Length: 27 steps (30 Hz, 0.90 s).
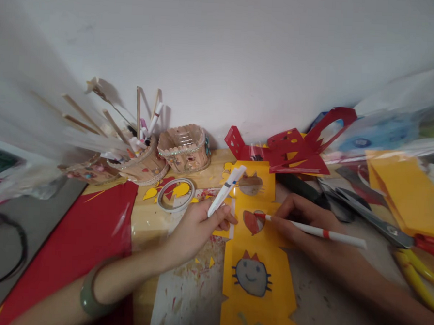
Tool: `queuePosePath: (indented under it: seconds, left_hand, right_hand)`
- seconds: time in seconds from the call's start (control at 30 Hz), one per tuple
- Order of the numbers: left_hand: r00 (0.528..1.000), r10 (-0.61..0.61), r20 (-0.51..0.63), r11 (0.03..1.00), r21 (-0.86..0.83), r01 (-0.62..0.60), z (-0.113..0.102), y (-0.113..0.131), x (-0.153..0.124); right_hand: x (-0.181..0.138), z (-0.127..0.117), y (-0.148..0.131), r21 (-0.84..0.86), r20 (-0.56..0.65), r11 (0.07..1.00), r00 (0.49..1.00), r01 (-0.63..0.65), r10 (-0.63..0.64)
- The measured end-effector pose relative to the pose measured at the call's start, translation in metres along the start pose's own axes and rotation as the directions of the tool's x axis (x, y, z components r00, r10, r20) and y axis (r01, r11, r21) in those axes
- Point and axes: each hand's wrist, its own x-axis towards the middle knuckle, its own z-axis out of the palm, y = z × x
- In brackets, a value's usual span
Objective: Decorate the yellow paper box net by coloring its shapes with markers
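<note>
My right hand (301, 218) is closed around a white felt-tip marker (329, 234) with a red band. Its red tip touches a heart (253, 223), partly coloured red, on a yellow paper strip (274, 253). Below the heart is a drawn cat face (252, 276) with orange-red ears and blue whiskers; above it another cat-like shape (251, 184) is partly shaded. My left hand (208, 220) grips a white felt-tip marker (225, 191) with a blue band; a second pen may lie against it. The left fingertips rest by the strip's left edge.
Decorated wooden baskets (184, 148) stand by the wall, one full of pens and sticks. A tape roll (176, 194) lies among yellow scraps. Red cut paper (290, 149) sits behind the strip. Scissors (391, 227) lie right; a red sheet (77, 252) lies left.
</note>
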Motion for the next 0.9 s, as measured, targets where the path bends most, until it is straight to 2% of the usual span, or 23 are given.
queuePosePath:
  seconds: [0.37,0.63,0.77,0.9]
  left_hand:
    - [1.000,-0.006,0.006,1.000,-0.010,0.006,-0.0002,0.0001,-0.0008]
    - [1.000,-0.001,-0.001,1.000,0.008,0.001,-0.0008,-0.0003,0.0003]
    - [1.000,-0.006,0.001,1.000,0.000,0.006,-0.0004,0.0002,-0.0006]
    - [1.000,-0.006,0.002,1.000,-0.002,0.006,-0.0005,0.0007,-0.0004]
  right_hand:
    - [0.0000,-0.0006,-0.0003,0.018,0.023,0.999,0.999,0.045,-0.046]
    - [-0.0010,-0.0010,-0.0018,0.056,0.050,0.998,0.998,0.040,-0.043]
    - [-0.0021,-0.0018,-0.0037,0.026,0.023,1.000,1.000,0.007,-0.008]
    - [-0.0018,-0.0013,-0.0037,0.043,0.050,0.999,0.998,0.031,-0.034]
